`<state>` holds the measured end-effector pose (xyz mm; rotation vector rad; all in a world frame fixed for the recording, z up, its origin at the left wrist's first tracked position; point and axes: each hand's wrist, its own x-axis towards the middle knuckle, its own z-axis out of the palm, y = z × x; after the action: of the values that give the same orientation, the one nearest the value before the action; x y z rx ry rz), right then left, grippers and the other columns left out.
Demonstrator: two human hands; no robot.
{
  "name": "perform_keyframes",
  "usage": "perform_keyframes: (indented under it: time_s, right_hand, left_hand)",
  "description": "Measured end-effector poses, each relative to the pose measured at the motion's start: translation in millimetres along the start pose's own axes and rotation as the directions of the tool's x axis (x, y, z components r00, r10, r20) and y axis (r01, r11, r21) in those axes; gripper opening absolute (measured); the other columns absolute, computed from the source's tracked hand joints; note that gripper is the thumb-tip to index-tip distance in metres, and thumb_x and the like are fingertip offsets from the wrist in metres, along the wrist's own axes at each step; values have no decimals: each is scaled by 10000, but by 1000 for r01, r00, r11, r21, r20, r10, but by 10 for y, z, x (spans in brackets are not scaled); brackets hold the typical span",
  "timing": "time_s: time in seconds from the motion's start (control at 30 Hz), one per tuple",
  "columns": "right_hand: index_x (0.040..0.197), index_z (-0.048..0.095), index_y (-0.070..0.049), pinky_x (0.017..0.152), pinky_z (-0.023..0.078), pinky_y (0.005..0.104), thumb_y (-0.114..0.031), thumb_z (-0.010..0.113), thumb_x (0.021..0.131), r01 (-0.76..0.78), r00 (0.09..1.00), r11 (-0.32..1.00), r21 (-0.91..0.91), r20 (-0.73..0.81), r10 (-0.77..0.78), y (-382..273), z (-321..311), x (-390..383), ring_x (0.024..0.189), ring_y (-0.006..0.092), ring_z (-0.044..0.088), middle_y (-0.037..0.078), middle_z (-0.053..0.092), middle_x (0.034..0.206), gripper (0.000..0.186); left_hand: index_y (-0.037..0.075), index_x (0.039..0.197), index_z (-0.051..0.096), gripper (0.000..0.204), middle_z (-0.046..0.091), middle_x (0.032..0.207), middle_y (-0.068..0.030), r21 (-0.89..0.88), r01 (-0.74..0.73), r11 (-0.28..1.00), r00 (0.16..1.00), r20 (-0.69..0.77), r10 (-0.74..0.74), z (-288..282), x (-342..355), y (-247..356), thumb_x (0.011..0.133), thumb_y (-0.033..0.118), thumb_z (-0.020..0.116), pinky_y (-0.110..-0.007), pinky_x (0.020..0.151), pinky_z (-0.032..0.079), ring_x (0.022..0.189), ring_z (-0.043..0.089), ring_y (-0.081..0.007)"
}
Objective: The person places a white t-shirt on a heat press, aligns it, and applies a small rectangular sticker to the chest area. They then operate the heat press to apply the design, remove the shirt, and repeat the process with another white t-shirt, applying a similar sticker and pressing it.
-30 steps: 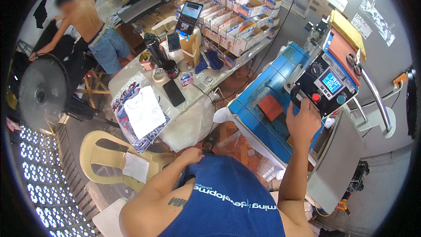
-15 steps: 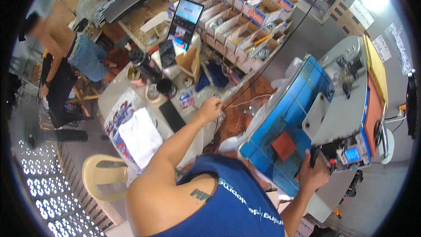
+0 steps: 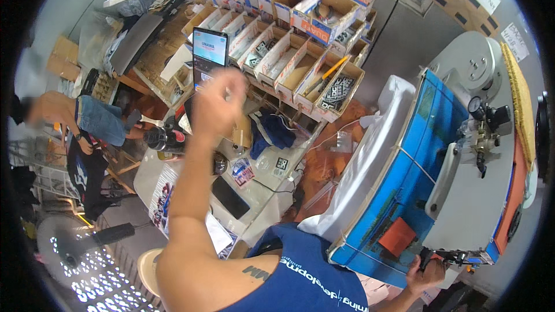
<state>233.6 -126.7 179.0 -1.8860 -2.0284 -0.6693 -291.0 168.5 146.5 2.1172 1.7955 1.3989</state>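
My left hand is raised in front of an upright tablet, hiding its lower part; its fingers are smeared by motion, so whether they hold anything cannot be made out. My right hand wraps round the black handle at the front of a grey heat press. Left of the press head lies its blue lower bed, with a square orange pad on it. A white cloth hangs along the bed's left side.
Several cardboard bins fill the table's back. A dark phone, black flask and navy cloth lie on the pale table. A co-worker stands left, above a standing fan. A plastic chair is below.
My left hand has risen from my waist past the table's middle to the tablet. My right hand stays at the press handle, lower in view as my head has swung.
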Motion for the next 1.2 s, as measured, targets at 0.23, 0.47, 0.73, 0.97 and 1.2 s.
perform_keyframes:
  time_s: [0.23, 0.47, 0.73, 0.97, 1.2]
  right_hand:
    - [857, 617, 92, 695, 482, 575, -344, 626, 961, -44, 997, 996, -78, 59, 49, 402, -21, -334, 740, 512, 595, 272, 588, 776, 448]
    - [961, 661, 116, 895, 500, 589, -284, 606, 972, -106, 989, 975, -196, 84, 125, 987, -99, -764, 921, 528, 623, 308, 658, 939, 404]
    - [979, 674, 117, 861, 494, 555, -272, 615, 983, -242, 964, 953, -181, 69, 258, 1734, -142, -1171, 920, 521, 621, 321, 665, 975, 394]
    - [1037, 666, 116, 912, 457, 541, -382, 570, 1000, -510, 814, 808, -295, 139, 565, 2216, -254, -1341, 992, 501, 591, 307, 661, 1064, 508]
    - [1238, 565, 142, 1069, 352, 521, -468, 487, 1019, -621, 733, 707, -338, 69, 677, 2588, -352, -1587, 1185, 491, 497, 340, 559, 1285, 652]
  left_hand:
    - [74, 947, 751, 259, 725, 1068, -157, 668, 66, 741, 893, 291, -342, 16, 2274, -1260, 842, 310, 729, -447, 851, 547, 1003, 695, -327]
    - [43, 1203, 709, 541, 665, 1293, -175, 868, 21, 496, 690, 346, -636, 866, 2488, -2015, 803, 386, 835, -478, 973, 518, 1216, 632, -334]
    - [50, 1087, 752, 470, 698, 1189, -188, 809, -37, 587, 789, 384, -479, 589, 2668, -1802, 819, 434, 797, -470, 919, 544, 1119, 672, -349]
    - [128, 985, 793, 180, 710, 1173, -163, 688, 149, 710, 853, 274, -444, 696, 2158, -1682, 850, 183, 688, -480, 953, 530, 1086, 678, -378]
    - [210, 936, 812, 183, 737, 1091, -145, 596, 200, 778, 860, 274, -431, 610, 2210, -1697, 814, 152, 688, -419, 940, 544, 1048, 703, -322]
